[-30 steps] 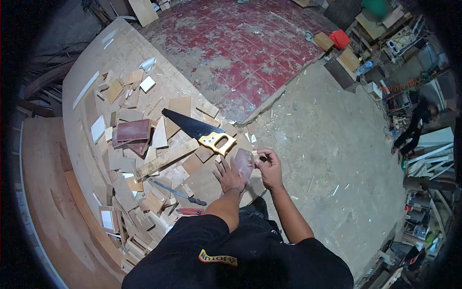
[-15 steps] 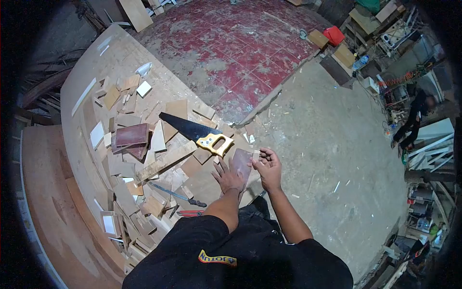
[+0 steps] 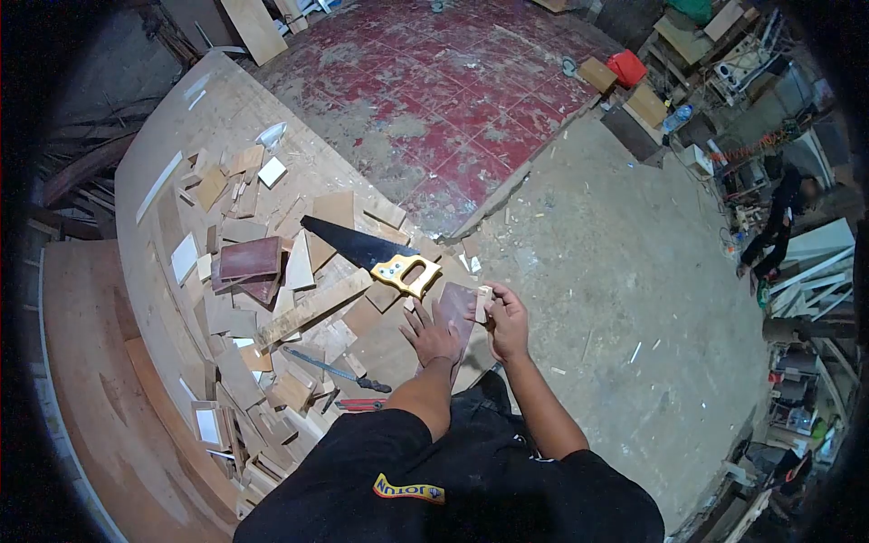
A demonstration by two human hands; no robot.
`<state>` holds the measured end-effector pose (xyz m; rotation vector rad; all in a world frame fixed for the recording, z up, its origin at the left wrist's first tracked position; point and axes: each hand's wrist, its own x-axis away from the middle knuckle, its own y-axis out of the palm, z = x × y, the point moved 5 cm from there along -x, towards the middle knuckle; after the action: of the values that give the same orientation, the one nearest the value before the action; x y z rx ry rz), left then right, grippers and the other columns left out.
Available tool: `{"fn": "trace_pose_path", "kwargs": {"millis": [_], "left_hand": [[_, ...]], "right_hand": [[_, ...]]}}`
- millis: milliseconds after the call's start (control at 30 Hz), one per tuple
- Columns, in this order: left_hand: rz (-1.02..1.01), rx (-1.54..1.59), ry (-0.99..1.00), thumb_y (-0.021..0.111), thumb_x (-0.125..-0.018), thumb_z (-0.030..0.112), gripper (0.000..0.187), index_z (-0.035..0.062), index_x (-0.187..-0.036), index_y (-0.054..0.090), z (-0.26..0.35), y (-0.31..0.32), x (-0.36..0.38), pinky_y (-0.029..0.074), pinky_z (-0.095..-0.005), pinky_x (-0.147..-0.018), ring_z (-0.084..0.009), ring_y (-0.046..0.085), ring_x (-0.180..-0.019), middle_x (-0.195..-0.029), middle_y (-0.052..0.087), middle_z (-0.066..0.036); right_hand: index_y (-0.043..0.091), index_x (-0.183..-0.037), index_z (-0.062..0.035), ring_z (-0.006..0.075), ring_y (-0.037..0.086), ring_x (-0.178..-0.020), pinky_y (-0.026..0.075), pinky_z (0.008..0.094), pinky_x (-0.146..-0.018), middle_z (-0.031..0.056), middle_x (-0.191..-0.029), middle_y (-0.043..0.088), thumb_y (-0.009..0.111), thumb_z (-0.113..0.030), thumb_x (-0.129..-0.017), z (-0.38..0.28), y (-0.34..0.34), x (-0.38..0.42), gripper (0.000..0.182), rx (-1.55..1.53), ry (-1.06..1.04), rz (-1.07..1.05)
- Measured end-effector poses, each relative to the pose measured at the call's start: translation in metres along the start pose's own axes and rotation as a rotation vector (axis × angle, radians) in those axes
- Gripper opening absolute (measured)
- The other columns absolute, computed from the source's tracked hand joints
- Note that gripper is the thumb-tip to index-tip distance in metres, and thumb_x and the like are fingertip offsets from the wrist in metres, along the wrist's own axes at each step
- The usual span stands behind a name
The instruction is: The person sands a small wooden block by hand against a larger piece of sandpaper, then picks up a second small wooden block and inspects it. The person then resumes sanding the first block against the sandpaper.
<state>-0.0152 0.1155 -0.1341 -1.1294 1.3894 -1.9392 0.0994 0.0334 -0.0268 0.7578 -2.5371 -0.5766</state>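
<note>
My left hand (image 3: 432,341) lies flat with fingers spread, pressing on the near-left part of a reddish-brown sheet (image 3: 459,301) that looks like sandpaper. Between the fingers and thumb of my right hand (image 3: 509,328) is a small pale wood block (image 3: 483,304), held upright at the sheet's right edge. Just beyond my left fingertips rests a handsaw (image 3: 398,270) with a yellow handle, its dark blade pointing to the far left. A long thin file-like tool (image 3: 330,366) with a dark grip lies left of my left forearm, near a red-handled tool (image 3: 360,404).
Wood offcuts (image 3: 312,309) cover the workbench (image 3: 285,167) to the left, with reddish-brown pieces (image 3: 250,260) stacked among them. Concrete floor (image 3: 625,271) lies to the right, red tiles (image 3: 434,109) ahead. A person in dark clothes (image 3: 784,217) is at the far right.
My right hand has turned slightly and lifted the wood block more upright, so more of it shows. My left hand stays flat on the sheet.
</note>
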Motion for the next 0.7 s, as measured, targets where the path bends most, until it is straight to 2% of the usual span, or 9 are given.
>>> {"fn": "trace_pose_path", "kwargs": {"millis": [33,100,167,367,467,700], "left_hand": [[0.001,0.000,0.000,0.052,-0.090,0.042,0.074,0.0217,-0.154,0.021,0.000,-0.003,0.000,0.008,-0.0626,-0.115,-0.0435,0.008,-0.146,-0.161,0.004,-0.017],[-0.046,0.061,0.025,0.048,-0.093,0.038,0.071,0.0141,-0.154,0.019,0.002,-0.006,0.002,0.006,-0.0653,-0.113,-0.0472,0.004,-0.145,-0.160,0.001,-0.022],[-0.051,0.054,0.024,0.048,-0.094,0.037,0.071,0.0141,-0.154,0.019,0.002,-0.006,0.003,0.006,-0.0653,-0.113,-0.0473,0.004,-0.145,-0.160,0.001,-0.022],[-0.057,0.039,0.004,0.050,-0.092,0.039,0.072,0.0169,-0.154,0.021,0.003,-0.008,0.003,0.007,-0.0639,-0.114,-0.0455,0.006,-0.145,-0.160,0.003,-0.020],[-0.036,0.038,-0.004,0.053,-0.090,0.040,0.073,0.0189,-0.153,0.023,0.002,-0.008,0.003,0.007,-0.0630,-0.114,-0.0442,0.008,-0.146,-0.160,0.006,-0.018],[0.003,0.033,0.002,0.053,-0.090,0.041,0.073,0.0177,-0.153,0.024,0.002,-0.006,0.003,0.007,-0.0628,-0.114,-0.0440,0.007,-0.146,-0.160,0.004,-0.018]], "right_hand": [[0.052,-0.124,0.0040,0.0191,0.065,-0.085,0.060,0.0337,-0.075,0.0134,-0.105,0.063,0.049,0.001,-0.090,0.001,-0.001,0.000,0.034,-0.038,0.038,-0.003],[0.052,-0.124,0.0034,0.0188,0.066,-0.084,0.059,0.0327,-0.072,0.0133,-0.103,0.064,0.046,0.000,-0.090,0.004,-0.003,0.001,0.035,-0.075,0.076,-0.004],[0.053,-0.123,0.0023,0.0201,0.064,-0.078,0.055,0.0332,-0.069,0.0136,-0.098,0.064,0.046,-0.009,-0.091,0.007,-0.004,0.001,0.034,-0.131,0.124,-0.007],[0.056,-0.117,0.0002,0.0151,0.055,-0.065,0.044,0.0268,-0.055,0.0110,-0.092,0.063,0.048,-0.013,-0.091,0.012,-0.004,0.001,0.030,-0.237,0.196,0.007],[0.057,-0.114,-0.0003,0.0155,0.053,-0.063,0.040,0.0281,-0.053,0.0097,-0.088,0.061,0.048,-0.019,-0.094,0.015,-0.002,0.000,0.029,-0.192,0.227,-0.004],[0.058,-0.109,-0.0007,0.0161,0.053,-0.061,0.040,0.0282,-0.053,0.0095,-0.085,0.061,0.050,-0.024,-0.093,0.027,0.003,0.000,0.029,-0.372,0.372,-0.075]]}}
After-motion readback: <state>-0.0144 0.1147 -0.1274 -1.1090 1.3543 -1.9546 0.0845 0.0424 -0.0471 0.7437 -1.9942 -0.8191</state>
